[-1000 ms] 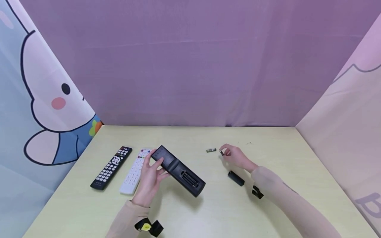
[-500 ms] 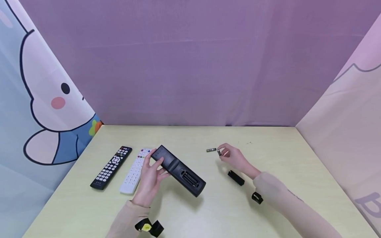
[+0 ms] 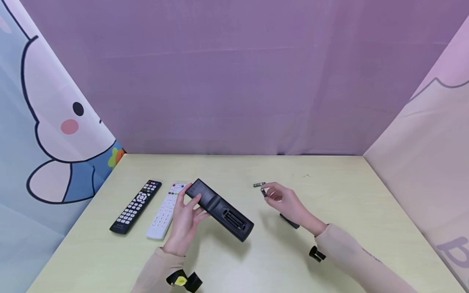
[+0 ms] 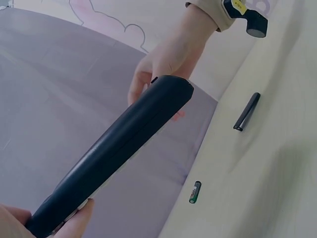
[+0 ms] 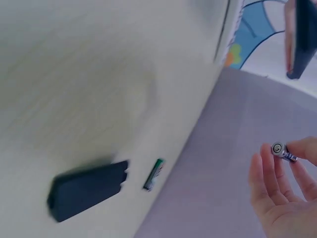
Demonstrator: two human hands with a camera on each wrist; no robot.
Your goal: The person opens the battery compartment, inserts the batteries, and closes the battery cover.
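Note:
My left hand [image 3: 185,226] grips a black remote control [image 3: 218,207] by its upper end, held above the table with its back facing up. The bare battery compartment [image 3: 234,219] shows near its lower right end. Over the table to the right, my right hand [image 3: 287,203] pinches a small battery [image 5: 283,150] between thumb and fingertips. A second battery [image 3: 259,184] lies on the table just beyond those fingers. The black battery cover [image 3: 289,221] rests on the table beneath the right hand, partly hidden by it in the head view; the right wrist view shows this cover [image 5: 89,188] whole.
A black remote [image 3: 135,207] with white buttons lies at the left of the table [image 3: 220,268]. Beside it is a white remote [image 3: 165,215], partly behind my left hand. A purple backdrop [image 3: 234,81] rises along the far edge, with printed sheets at both sides.
My right hand has moved left and slightly toward me with the pinched battery, now partly covering the battery cover. The left hand and its remote have stayed nearly still.

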